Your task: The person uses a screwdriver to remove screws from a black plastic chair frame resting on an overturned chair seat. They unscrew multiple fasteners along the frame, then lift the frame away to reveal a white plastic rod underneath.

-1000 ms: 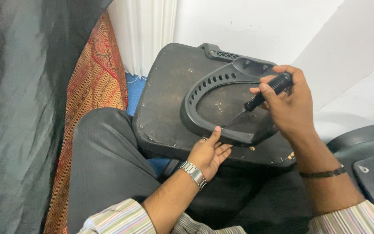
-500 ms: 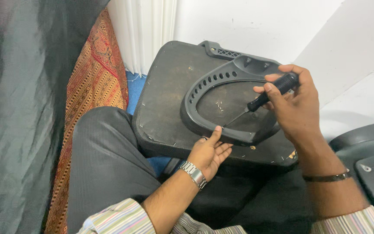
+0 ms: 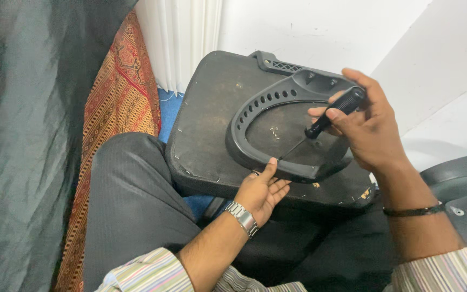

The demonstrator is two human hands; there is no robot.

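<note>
The right hand [image 3: 371, 132] is clenched around the ribbed black handle of a screwdriver [image 3: 328, 117], whose thin metal shaft slants down and to the left until its tip meets the inner near edge of a black plastic chair armrest [image 3: 255, 111]. This armrest is a smooth, moulded loop, roughly D-shaped, with a row of small oval holes along its curved left limb and a broader flat part at the far end. It lies flat on the underside of a seat pan [image 3: 206, 108], a dark, dusty, matte board with rounded corners and small staples dotted along its border, which rests across the person's lap on dark grey trousers [image 3: 131, 200]. The left hand [image 3: 260, 189] lies half open, palm up, at the near rim of the seat pan, its thumb pressed against the armrest's outer edge beside the screwdriver tip; it grips nothing. A metal link watch [image 3: 242, 216] circles that wrist. To the left hangs a red and gold patterned cloth [image 3: 117, 103], and a white pleated curtain [image 3: 179, 38] falls behind.
</note>
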